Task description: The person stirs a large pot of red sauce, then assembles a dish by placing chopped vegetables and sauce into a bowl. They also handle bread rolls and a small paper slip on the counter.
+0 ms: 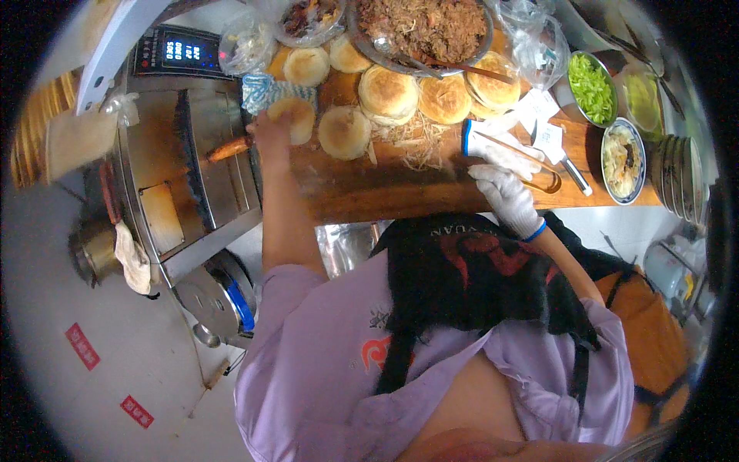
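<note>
My bare left hand (270,130), a little blurred, is closed on the near left edge of a round flatbread (297,121). This bread overlaps a blue-and-white knitted cloth (260,92). Just left of the hand, a wooden handle (228,150) sticks out over the metal oven. Another flatbread (344,133) lies on the wooden board (358,193) to the right. My right hand (505,196) wears a white knitted glove with a blue cuff at the board's front edge. Beside it are a second white glove (496,141) and metal tongs (542,183). Its palm side is hidden.
A large bowl of shredded meat (427,29) stands behind stacked flatbreads (389,92). Meat shreds (418,144) litter the board. A bowl of chopped greens (592,89), a patterned bowl (622,161) and stacked plates (678,176) line the right. The metal oven (222,167) borders the left.
</note>
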